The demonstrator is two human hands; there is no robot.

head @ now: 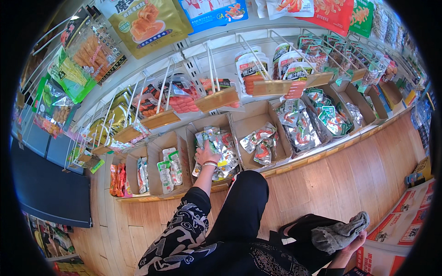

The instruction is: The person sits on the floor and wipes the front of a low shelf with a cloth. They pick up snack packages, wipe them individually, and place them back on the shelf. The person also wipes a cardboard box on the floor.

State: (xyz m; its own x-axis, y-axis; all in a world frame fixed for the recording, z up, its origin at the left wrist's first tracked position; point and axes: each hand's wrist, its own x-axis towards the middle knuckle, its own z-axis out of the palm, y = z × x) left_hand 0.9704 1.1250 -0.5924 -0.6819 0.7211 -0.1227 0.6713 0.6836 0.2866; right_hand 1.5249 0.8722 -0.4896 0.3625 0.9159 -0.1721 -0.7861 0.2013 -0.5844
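My left hand, with bracelets at the wrist, reaches into a cardboard box of silver snack pouches on the bottom shelf. Its fingers touch a green and silver pouch; whether they grip it I cannot tell. At the lower right, my right hand holds a crumpled grey cloth, well away from the shelf. Beside the left hand's box stands another cardboard box with a few silver pouches. On its other side is a box with white and green packets.
Hanging sausage packs and wire hooks with wooden tag strips project above the boxes. More boxes continue right along the shelf edge. Printed cartons stand at the lower right, a dark panel at the left.
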